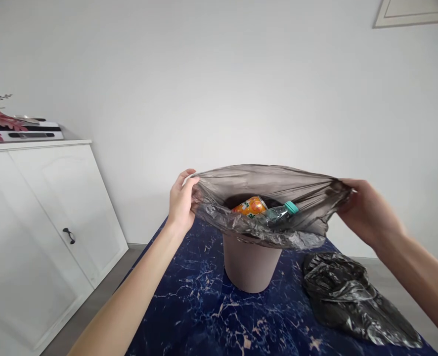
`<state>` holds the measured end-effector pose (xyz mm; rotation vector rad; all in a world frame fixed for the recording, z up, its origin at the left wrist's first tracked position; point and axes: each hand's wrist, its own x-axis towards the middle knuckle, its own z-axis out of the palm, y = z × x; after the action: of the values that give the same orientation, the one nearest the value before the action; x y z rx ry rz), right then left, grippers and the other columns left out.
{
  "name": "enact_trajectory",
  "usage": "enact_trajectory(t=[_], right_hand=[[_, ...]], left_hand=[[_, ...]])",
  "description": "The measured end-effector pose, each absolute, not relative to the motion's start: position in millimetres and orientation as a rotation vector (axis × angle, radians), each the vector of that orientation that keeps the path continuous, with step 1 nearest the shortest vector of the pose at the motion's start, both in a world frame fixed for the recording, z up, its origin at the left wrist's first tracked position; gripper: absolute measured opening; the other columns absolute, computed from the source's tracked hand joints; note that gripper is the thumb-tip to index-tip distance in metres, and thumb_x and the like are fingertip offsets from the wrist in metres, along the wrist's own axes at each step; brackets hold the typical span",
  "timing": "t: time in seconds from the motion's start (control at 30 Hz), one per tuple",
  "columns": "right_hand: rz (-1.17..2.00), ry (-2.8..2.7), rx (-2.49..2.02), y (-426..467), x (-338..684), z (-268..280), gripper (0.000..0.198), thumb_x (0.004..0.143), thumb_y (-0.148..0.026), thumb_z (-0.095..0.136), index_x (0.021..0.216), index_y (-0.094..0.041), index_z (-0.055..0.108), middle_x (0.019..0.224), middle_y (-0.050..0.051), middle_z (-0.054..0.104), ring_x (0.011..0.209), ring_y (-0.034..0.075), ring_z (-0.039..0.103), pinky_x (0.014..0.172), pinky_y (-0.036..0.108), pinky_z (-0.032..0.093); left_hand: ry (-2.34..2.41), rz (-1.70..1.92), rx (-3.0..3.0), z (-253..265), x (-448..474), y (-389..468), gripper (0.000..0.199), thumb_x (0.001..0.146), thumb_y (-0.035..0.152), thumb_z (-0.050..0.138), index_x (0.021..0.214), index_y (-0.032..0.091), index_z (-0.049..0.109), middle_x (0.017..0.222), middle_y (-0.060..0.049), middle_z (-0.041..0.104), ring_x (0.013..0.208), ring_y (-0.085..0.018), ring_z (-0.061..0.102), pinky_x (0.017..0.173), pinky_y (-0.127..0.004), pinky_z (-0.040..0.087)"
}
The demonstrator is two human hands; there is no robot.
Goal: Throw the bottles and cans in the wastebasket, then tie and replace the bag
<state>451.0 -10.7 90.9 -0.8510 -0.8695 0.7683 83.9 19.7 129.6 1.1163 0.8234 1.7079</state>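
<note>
A thin, see-through black garbage bag [256, 177] lines a brownish-grey trash can [252, 267] that stands on the table. My left hand [182, 200] pinches the bag's left edge between thumb and fingers. On the other side, my right hand [367, 210] grips the bag's right edge, with its fingertips partly hidden behind the film. The bag's mouth is stretched wide between both hands, above the can's rim. Inside lie an orange soda can [254, 205] and a clear plastic bottle [276, 216] with a teal cap.
A crumpled black plastic bag [352, 296] lies on the right of the blue marble-patterned table [204, 316]. At the left stands a white cabinet [52, 212] with pink artificial flowers [0, 118] and a white box on top. A pale wall rises behind.
</note>
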Motion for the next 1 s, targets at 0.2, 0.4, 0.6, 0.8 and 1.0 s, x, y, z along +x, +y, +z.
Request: enact_trajectory(t=[0.2,0.4,0.6,0.8,1.0], right_hand=[[0.741,-0.758,-0.864,-46.6,465.3,70.4,0.021,0.078,-0.024,0.087,0.075,-0.018,0.067,0.075,-0.002,0.050,0.059,0.007,0.042,0.042,0.014,0.040],[0.927,-0.739,-0.951,-46.2,472.8,-17.0,0.024,0.086,-0.049,0.074,0.076,-0.029,0.064,0.088,0.006,0.065,0.086,0.024,0.068,0.077,0.035,0.066],[0.999,-1.327,-1.125,-54.0,456.7,-53.6,0.075,0.079,-0.054,0.085,0.145,-0.036,0.057,0.159,0.012,0.053,0.147,0.040,0.049,0.116,0.060,0.046],[0.859,-1.484,-0.988,-35.9,429.0,8.5,0.102,0.075,-0.066,0.086,0.162,-0.033,0.043,0.167,0.008,0.044,0.160,0.037,0.028,0.128,0.058,0.030],[0.916,-1.411,-0.852,-21.8,388.5,66.9,0.059,0.099,-0.065,0.061,0.147,-0.032,0.062,0.161,-0.001,0.054,0.157,0.027,0.037,0.132,0.045,0.026]], left_hand=[[0.872,1.703,1.089,96.9,46.1,19.1,0.040,0.069,0.024,0.083,0.105,0.023,0.065,0.065,0.010,0.053,0.043,-0.003,0.035,0.041,-0.016,0.025],[0.808,1.560,1.248,48.8,18.1,19.4,0.049,0.082,0.053,0.070,0.120,0.023,0.066,0.101,-0.004,0.071,0.078,-0.016,0.066,0.065,-0.025,0.053],[0.937,1.102,1.726,3.1,19.5,17.3,0.080,0.071,0.043,0.082,0.145,0.024,0.059,0.153,-0.013,0.060,0.147,-0.039,0.047,0.121,-0.052,0.039],[0.859,0.775,2.090,34.2,53.6,26.3,0.098,0.070,0.058,0.090,0.156,0.035,0.050,0.158,-0.008,0.057,0.151,-0.040,0.044,0.126,-0.057,0.035],[0.723,1.021,2.193,93.7,95.8,29.6,0.066,0.102,0.063,0.056,0.161,0.036,0.043,0.177,0.003,0.023,0.166,-0.023,0.010,0.135,-0.042,0.009]])
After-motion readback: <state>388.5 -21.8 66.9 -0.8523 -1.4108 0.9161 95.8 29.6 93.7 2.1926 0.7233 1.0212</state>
